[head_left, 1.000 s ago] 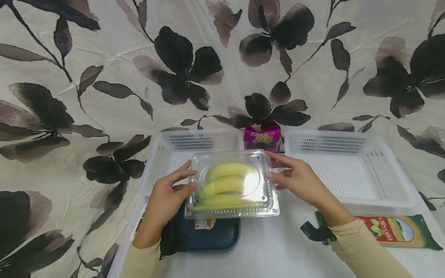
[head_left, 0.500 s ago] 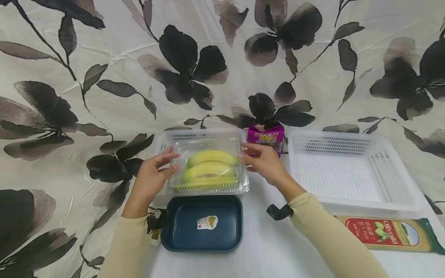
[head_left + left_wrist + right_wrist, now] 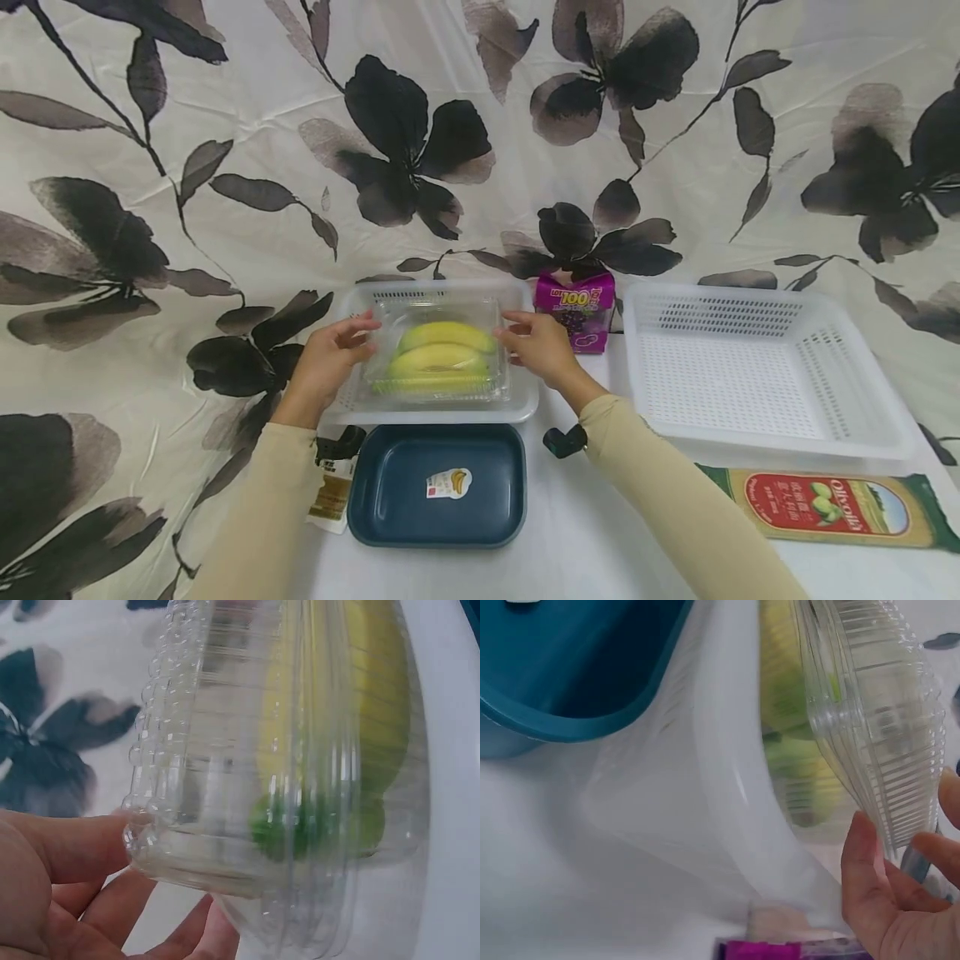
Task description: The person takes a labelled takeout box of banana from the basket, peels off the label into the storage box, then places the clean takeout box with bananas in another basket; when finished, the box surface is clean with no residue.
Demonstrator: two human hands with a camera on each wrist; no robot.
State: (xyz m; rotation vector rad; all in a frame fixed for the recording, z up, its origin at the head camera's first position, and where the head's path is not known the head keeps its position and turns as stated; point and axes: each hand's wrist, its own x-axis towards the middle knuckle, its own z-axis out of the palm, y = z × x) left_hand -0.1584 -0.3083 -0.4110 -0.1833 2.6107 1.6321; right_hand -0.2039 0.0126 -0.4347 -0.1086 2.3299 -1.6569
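Your left hand (image 3: 327, 360) and right hand (image 3: 537, 350) both grip the clear clamshell of bananas (image 3: 437, 360), one on each end, fingers curled on its rim. Head view: the clamshell sits inside the left white basket (image 3: 517, 411); whether it rests on the floor, can't tell. Left wrist view adds what head misses: thumb and fingers (image 3: 82, 847) pinch the ribbed corner. Right wrist view: fingertips (image 3: 864, 855) on the clamshell edge, blue tray (image 3: 577, 667) beside the basket wall. Purple carton (image 3: 574, 310) just right of your right hand, second basket (image 3: 862, 433) further right on the tabletop
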